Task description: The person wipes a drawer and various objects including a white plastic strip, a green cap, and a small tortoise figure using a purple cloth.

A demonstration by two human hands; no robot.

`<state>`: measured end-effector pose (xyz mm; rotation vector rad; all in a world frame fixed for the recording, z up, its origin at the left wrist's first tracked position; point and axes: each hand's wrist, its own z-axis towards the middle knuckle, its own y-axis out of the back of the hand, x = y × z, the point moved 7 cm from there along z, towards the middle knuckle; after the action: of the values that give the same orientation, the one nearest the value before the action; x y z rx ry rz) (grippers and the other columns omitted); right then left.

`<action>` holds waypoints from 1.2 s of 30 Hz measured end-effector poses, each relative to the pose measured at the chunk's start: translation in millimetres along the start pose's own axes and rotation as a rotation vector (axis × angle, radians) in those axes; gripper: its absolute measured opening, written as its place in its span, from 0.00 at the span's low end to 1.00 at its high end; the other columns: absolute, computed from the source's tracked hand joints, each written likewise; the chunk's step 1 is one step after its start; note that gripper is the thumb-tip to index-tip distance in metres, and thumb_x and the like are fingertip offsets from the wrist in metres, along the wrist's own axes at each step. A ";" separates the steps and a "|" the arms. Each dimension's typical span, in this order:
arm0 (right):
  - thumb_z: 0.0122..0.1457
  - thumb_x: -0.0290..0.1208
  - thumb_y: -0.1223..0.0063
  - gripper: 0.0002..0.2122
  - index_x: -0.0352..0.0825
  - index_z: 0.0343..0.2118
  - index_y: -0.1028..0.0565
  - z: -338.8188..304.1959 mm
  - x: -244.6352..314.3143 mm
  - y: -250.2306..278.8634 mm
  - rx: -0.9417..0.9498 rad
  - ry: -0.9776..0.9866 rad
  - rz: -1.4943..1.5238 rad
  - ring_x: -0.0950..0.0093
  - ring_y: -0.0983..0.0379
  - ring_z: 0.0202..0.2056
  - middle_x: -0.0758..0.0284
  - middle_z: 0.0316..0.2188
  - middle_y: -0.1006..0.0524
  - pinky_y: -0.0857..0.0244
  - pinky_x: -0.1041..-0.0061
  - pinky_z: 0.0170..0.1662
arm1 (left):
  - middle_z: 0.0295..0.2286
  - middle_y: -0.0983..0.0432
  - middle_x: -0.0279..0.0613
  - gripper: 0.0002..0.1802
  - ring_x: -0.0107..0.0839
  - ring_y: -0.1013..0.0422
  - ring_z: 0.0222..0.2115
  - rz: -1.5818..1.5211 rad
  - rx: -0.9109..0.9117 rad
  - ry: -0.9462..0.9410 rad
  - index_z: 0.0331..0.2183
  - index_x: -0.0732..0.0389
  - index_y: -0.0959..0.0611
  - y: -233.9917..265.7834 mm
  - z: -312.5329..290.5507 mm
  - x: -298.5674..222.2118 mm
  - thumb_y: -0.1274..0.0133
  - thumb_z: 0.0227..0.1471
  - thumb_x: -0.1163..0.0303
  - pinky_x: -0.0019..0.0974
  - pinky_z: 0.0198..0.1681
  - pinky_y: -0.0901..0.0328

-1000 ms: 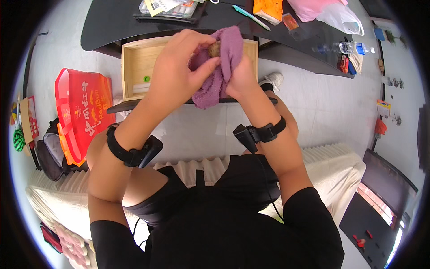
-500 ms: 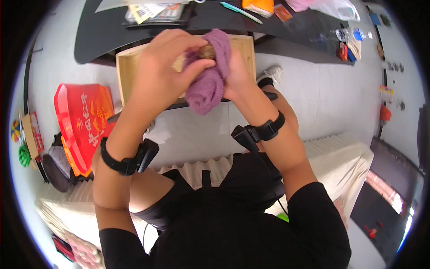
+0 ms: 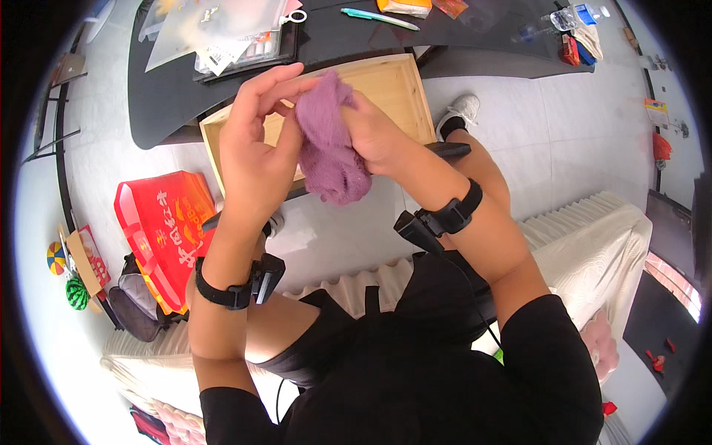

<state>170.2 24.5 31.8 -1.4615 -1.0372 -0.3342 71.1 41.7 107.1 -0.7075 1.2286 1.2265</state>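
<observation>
A fuzzy purple cloth (image 3: 326,148), bunched up, is held out in front of me above a pale wooden drawer (image 3: 432,122). My right hand (image 3: 374,137) grips its right side, with the fingers partly hidden behind the folds. On the other side, the thumb and bent fingers of my left hand (image 3: 259,137) meet the edge of the cloth, while one finger stretches up away from it. Whatever lies inside the folds is hidden.
On the dark desk (image 3: 334,48) lie a teal pen (image 3: 380,18), papers over a clear case (image 3: 259,48) and a plastic bottle (image 3: 571,18). A red bag (image 3: 159,230) stands on the left. Behind me is a cream-covered seat (image 3: 571,245).
My right hand has come round to the front of the cloth. The left fingers have loosened and shifted left. The brown roundish thing seen in the folds is now covered. The view has shifted.
</observation>
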 end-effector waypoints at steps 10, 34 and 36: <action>0.64 0.34 0.66 0.15 0.30 0.45 0.31 -3.4 9.7 18.1 -0.126 0.127 0.001 0.75 0.27 0.33 0.63 0.36 0.26 0.30 0.73 0.37 | 0.40 0.24 0.43 0.29 0.24 0.29 0.36 -0.022 0.070 -0.017 0.46 0.65 0.29 -7.5 2.4 4.0 0.40 0.39 0.82 0.28 0.41 0.35; 0.60 0.32 0.55 0.12 0.30 0.43 0.31 -18.7 24.7 19.7 -0.193 0.185 -0.163 0.77 0.28 0.38 0.62 0.40 0.28 0.31 0.77 0.38 | 0.39 0.24 0.36 0.24 0.23 0.29 0.39 -0.115 0.100 0.073 0.45 0.64 0.25 -18.2 1.2 11.3 0.38 0.44 0.73 0.27 0.41 0.37; 0.60 0.32 0.55 0.13 0.30 0.43 0.31 -17.2 22.2 27.0 -0.181 0.128 -0.081 0.77 0.28 0.38 0.63 0.40 0.27 0.30 0.76 0.39 | 0.38 0.24 0.36 0.23 0.23 0.29 0.36 -0.044 0.142 0.044 0.43 0.65 0.24 -14.8 6.2 9.6 0.38 0.43 0.75 0.27 0.41 0.37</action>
<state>208.9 21.8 34.2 -1.5402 -0.9845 -0.5854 85.9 46.5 96.7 -0.6565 1.3164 1.0810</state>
